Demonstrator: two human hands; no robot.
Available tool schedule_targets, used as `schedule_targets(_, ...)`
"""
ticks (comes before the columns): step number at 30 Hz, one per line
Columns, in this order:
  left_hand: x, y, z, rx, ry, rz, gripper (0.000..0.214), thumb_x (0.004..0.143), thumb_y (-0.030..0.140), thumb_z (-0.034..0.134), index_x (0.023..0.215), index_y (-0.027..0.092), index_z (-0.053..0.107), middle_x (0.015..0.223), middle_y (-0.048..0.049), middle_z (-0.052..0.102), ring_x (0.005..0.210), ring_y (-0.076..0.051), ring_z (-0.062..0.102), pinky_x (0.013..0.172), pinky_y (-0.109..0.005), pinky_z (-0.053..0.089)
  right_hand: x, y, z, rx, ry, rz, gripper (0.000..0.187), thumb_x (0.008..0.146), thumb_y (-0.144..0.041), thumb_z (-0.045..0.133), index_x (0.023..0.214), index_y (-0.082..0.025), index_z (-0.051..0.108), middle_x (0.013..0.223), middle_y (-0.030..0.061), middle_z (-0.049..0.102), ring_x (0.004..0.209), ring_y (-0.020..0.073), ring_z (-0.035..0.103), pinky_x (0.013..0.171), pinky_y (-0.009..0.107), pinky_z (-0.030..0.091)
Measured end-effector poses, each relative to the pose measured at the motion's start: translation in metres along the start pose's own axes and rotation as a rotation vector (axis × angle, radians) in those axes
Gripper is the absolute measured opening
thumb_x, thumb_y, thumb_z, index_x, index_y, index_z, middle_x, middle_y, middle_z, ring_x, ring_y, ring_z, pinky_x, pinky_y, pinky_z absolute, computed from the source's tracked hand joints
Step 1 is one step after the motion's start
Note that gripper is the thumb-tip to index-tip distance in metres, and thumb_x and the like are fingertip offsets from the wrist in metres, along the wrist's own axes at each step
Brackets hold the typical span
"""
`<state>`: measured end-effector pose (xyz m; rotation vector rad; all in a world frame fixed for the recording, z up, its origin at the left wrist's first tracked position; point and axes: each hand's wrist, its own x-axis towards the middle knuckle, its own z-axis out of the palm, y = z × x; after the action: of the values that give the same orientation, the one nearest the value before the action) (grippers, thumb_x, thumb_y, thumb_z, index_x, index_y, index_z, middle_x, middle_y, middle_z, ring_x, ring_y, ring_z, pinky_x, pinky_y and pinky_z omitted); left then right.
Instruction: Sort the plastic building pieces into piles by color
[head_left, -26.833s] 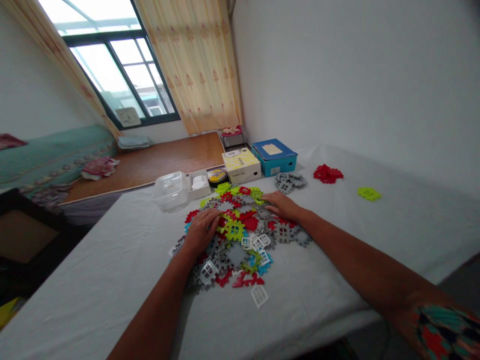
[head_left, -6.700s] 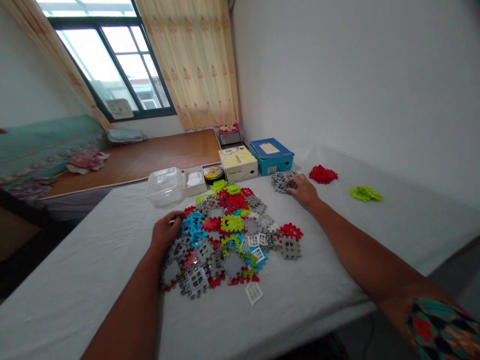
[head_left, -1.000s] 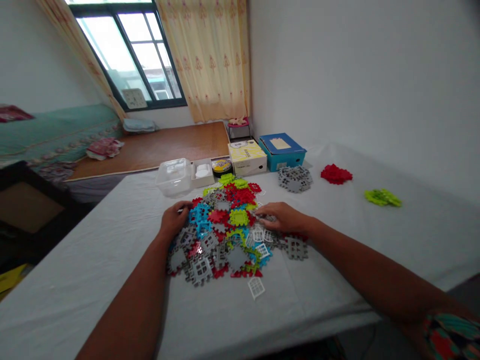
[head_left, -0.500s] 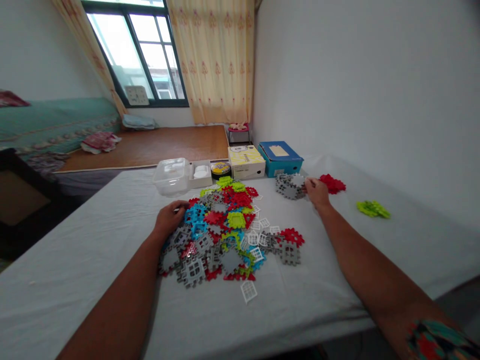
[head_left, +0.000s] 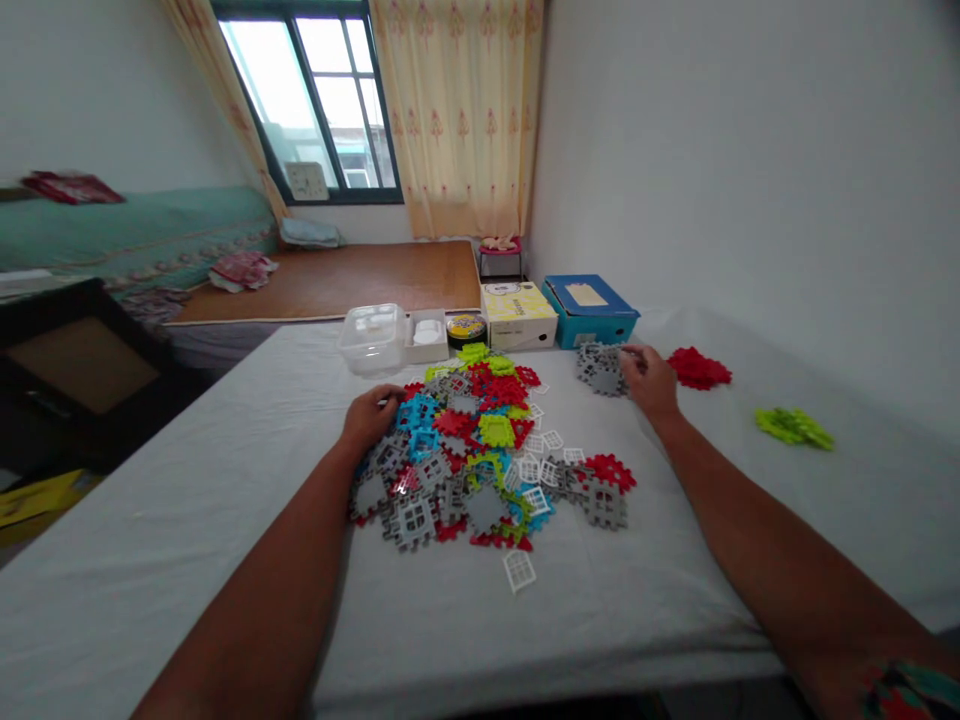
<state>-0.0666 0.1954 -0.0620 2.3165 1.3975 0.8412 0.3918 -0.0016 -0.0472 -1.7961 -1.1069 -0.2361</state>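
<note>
A mixed pile of flat plastic interlocking tiles [head_left: 454,455] in grey, red, blue and lime green lies on the white-covered table. Against the pile's left edge, beside some blue tiles [head_left: 418,412], rests my left hand [head_left: 370,417]; its fingers are loosely bent, a little apart, with nothing seen in them. Farther off to the right, my right hand [head_left: 651,382] is at a smaller heap of grey tiles [head_left: 601,370]. Its thumb and fingers are slightly apart at the heap's right side, and no tile shows between them. The fingertips partly overlap the heap.
Beyond my right hand lie red tiles [head_left: 699,368] and lime-green tiles [head_left: 793,427]. White window-shaped pieces [head_left: 520,570] are scattered right of the pile. Along the back stand a clear plastic tub [head_left: 373,340], a white box [head_left: 427,337], a round tin [head_left: 466,330], a yellow-white box [head_left: 519,316] and a blue box [head_left: 590,312].
The grey tile that my right hand held over the grey heap now lies among the others, and the fingers have loosened. My left hand stays at the pile. The whole view has shifted slightly.
</note>
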Motion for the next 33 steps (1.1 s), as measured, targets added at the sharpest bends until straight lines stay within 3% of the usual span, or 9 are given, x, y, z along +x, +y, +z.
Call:
schedule_targets(2,0.000,-0.001,0.001,-0.001,0.011,0.012,0.036,0.080,0.032,0.045,0.099,0.023,0.074,0.098,0.0009,0.075,0.091,-0.018,0.069,0.088,-0.027,0.052,-0.022,-0.039,0.008,0.116,-0.260,-0.182,0.033,0.090,-0.042,0.051,0.107,-0.019,0.067,0.094,0.0082,0.072,0.076,0.0196,0.066,0.073,0.033,0.053)
schedule_targets(4,0.001,-0.001,0.002,0.004,0.012,0.008,0.036,0.080,0.031,0.046,0.099,0.023,0.074,0.097,0.0008,0.075,0.089,-0.018,0.069,0.086,-0.027,0.053,-0.047,-0.077,0.018,0.191,-0.514,-0.417,0.031,0.092,-0.041,0.053,0.112,-0.021,0.066,0.105,0.0078,0.071,0.090,0.0203,0.065,0.082,0.034,0.053)
schedule_targets(6,0.001,-0.001,0.003,0.006,0.012,-0.007,0.036,0.079,0.030,0.046,0.099,0.023,0.075,0.096,0.0010,0.075,0.086,-0.018,0.070,0.085,-0.027,0.053,-0.070,-0.105,0.027,0.222,-0.662,-0.631,0.036,0.092,-0.039,0.056,0.122,-0.021,0.062,0.117,0.0090,0.068,0.107,0.0222,0.060,0.094,0.039,0.049)
schedule_targets(9,0.000,0.002,0.002,-0.009,0.006,-0.020,0.035,0.079,0.028,0.046,0.099,0.023,0.075,0.095,0.0013,0.075,0.085,-0.017,0.069,0.085,-0.026,0.053,-0.089,-0.126,0.036,0.187,-0.731,-0.794,0.043,0.091,-0.036,0.058,0.132,-0.021,0.055,0.129,0.0111,0.062,0.118,0.0246,0.053,0.103,0.045,0.042)
schedule_targets(13,-0.003,0.007,0.000,-0.002,-0.021,-0.024,0.035,0.080,0.029,0.046,0.099,0.023,0.074,0.098,0.0014,0.075,0.088,-0.017,0.069,0.088,-0.027,0.052,-0.094,-0.127,0.037,0.169,-0.720,-0.855,0.029,0.093,-0.029,0.054,0.119,-0.020,0.063,0.125,0.0115,0.064,0.115,0.0242,0.056,0.101,0.044,0.044)
schedule_targets(18,-0.003,0.007,-0.001,0.005,-0.010,-0.025,0.035,0.079,0.027,0.047,0.100,0.022,0.075,0.097,0.0013,0.075,0.088,-0.017,0.069,0.086,-0.025,0.052,-0.088,-0.120,0.029,0.210,-0.604,-0.650,0.027,0.094,-0.028,0.049,0.115,-0.020,0.065,0.104,0.0102,0.071,0.095,0.0211,0.064,0.087,0.037,0.051)
schedule_targets(23,-0.003,0.005,-0.002,0.044,-0.030,-0.031,0.035,0.081,0.029,0.047,0.103,0.024,0.073,0.100,0.0018,0.075,0.089,-0.017,0.069,0.088,-0.026,0.052,-0.074,-0.102,0.027,0.279,-0.525,-0.391,0.027,0.093,-0.034,0.051,0.113,-0.022,0.065,0.104,0.0071,0.071,0.085,0.0178,0.066,0.079,0.032,0.053)
schedule_targets(27,-0.001,0.004,-0.002,0.081,-0.024,0.006,0.036,0.081,0.029,0.046,0.104,0.023,0.073,0.104,0.0005,0.074,0.095,-0.018,0.068,0.090,-0.028,0.051,-0.052,-0.074,0.027,0.362,-0.504,-0.223,0.028,0.088,-0.037,0.057,0.110,-0.021,0.065,0.095,0.0046,0.073,0.083,0.0183,0.069,0.077,0.031,0.054)
schedule_targets(33,0.002,0.001,-0.003,0.102,-0.038,0.013,0.038,0.081,0.033,0.045,0.105,0.024,0.073,0.104,-0.0020,0.074,0.091,-0.021,0.069,0.085,-0.030,0.053,-0.009,-0.014,0.004,0.367,-0.241,0.117,0.037,0.076,-0.044,0.065,0.101,-0.018,0.068,0.082,0.0042,0.072,0.065,0.0174,0.066,0.063,0.032,0.056)
